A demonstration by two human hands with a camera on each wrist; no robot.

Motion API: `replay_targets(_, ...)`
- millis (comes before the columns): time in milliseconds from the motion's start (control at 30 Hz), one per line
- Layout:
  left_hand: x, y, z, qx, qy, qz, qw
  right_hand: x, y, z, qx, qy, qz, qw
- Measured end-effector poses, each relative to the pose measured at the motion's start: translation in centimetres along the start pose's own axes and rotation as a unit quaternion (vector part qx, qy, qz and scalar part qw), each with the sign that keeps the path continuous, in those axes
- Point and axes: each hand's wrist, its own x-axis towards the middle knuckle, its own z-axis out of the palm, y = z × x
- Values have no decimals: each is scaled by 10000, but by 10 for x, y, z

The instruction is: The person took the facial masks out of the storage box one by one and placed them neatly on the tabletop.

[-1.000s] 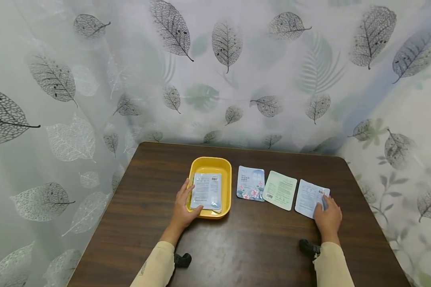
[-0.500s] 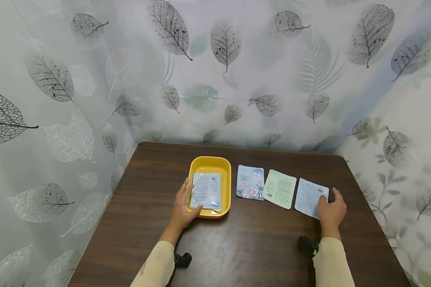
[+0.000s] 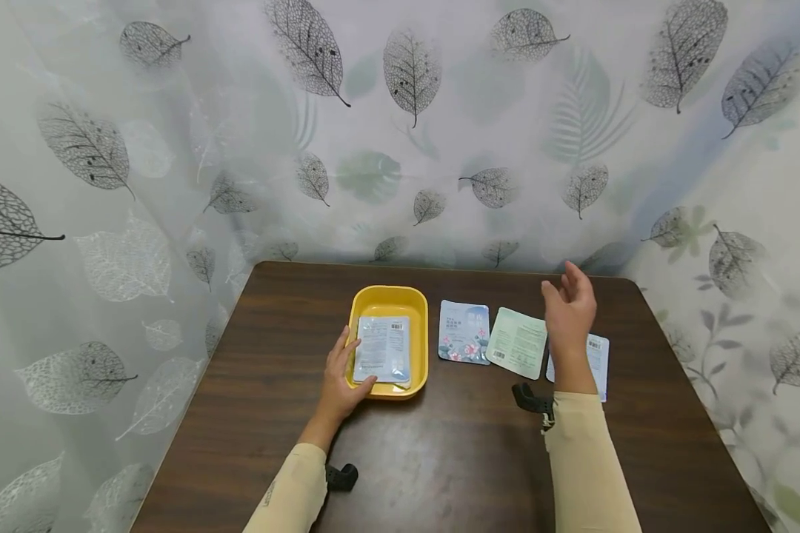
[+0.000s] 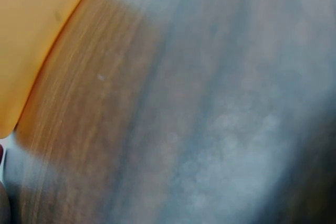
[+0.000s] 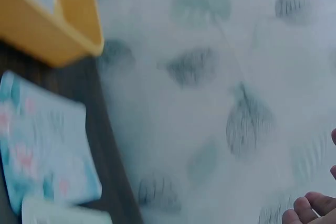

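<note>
Yellow tray (image 3: 391, 295) plastic meets the left hand (image 3: 338, 385), whose fingers we see spread, the long ones along the near part of the side wall and the thumb at the near rim. Just right of these fingers, inside the tray, we make out a printed pale-blue sachet (image 3: 382, 349) lying flat, with the edge of another layer peeping from under it; we cannot tell whether the thumb touches it.

The right hand (image 3: 571, 311) is raised over the far side of the desk (image 3: 440, 459), its fingers loosely curved and slightly apart, pinching nothing. Below and nearer to us than those fingers, a second blue sachet (image 3: 598, 363) lies partly hidden behind the wrist. To their left and a little nearer we find a pale green sachet (image 3: 516, 343), and farther left a floral sachet (image 3: 464, 332) with pink blossoms, its lower corner by the green one; it lies between the tray and the right fingers.

Behind each hand, toward us, come a black wrist mount and a cream sleeve. Beyond the fingers of both hands hangs a leaf-printed sheet (image 3: 460, 133).
</note>
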Motion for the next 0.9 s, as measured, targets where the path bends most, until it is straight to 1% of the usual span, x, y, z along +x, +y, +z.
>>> replay_targets(100, 1, -1, -1, 56, -8, 18, 10000, -8, -15, 31, 188, -423, -234, 9987)
replay_targets(200, 2, -2, -2, 108, -31, 55, 9999, -18, -20, 61, 326, -896, -371, 9948)
replay_targets(300, 2, -2, -3, 109, -39, 67, 9999, -32, -18, 91, 380, -1356, -395, 9893)
replay_targets(400, 1, 0, -2, 63, -61, 21, 10000, -49, -9, 118, 257, -1769, -259, 9836)
replay_targets(500, 1, 0, -2, 63, -108, 10, 9999, -64, 6, 141, 268, -2112, -8, 9771)
replay_targets(567, 1, -1, -2, 101, -126, 13, 9999, -74, 18, 155, 272, -2319, 245, 9721)
replay_targets(667, 2, -1, -3, 126, -101, 57, 9999, -88, 36, 172, 231, -2540, 737, 9641)
replay_targets(800, 2, -2, -2, 105, -38, 104, 9999, -102, 56, 189, -216, -2669, 1318, 9544)
replay_targets(900, 1, -2, -2, 90, -25, 106, 9999, -108, 69, 196, -638, -2650, 1566, 9493)
